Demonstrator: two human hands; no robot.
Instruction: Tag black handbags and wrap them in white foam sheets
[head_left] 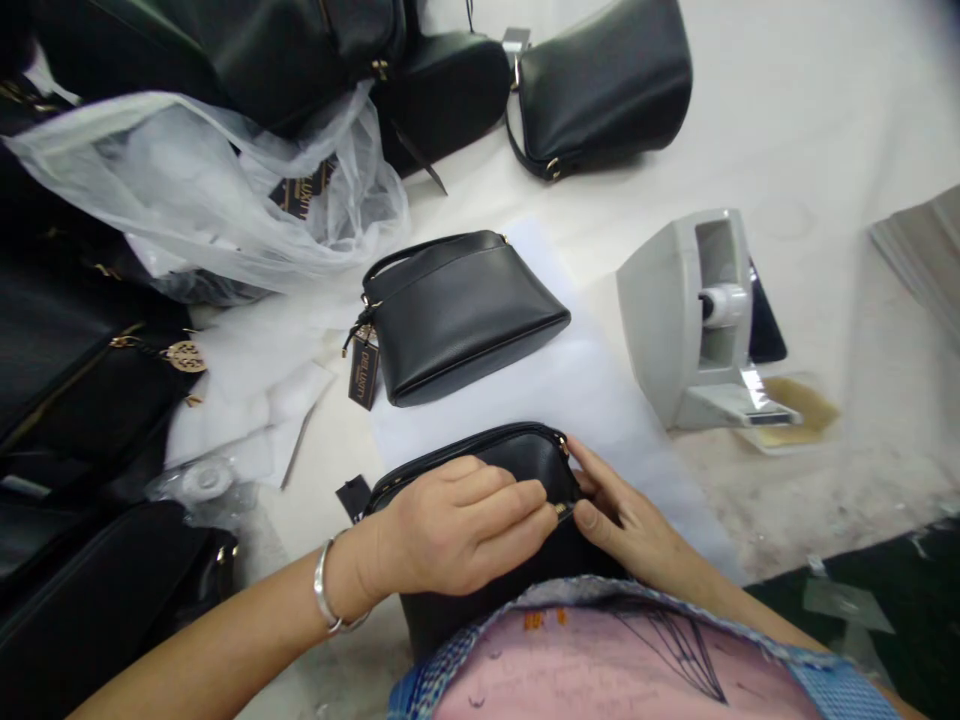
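A black handbag [517, 450] lies against my front, its near part hidden by my hands and apron. My left hand [465, 525] is pinched on a small gold zipper pull on the bag's face, with a silver bangle at the wrist. Around the bag's right end rests my right hand [619, 505], its fingers behind the corner and its thumb near the zipper pull. Just beyond is a second black bag [472, 320] on white paper, with a black tag [364, 372] at its left end.
Right of the bags stands a grey tape dispenser [656, 320], a dark phone [766, 315] behind it. Another black bag [607, 90] lies at the back. Several black bags fill the left side, with a clear plastic bag [187, 190] over some. Paper sheets [926, 250] sit far right.
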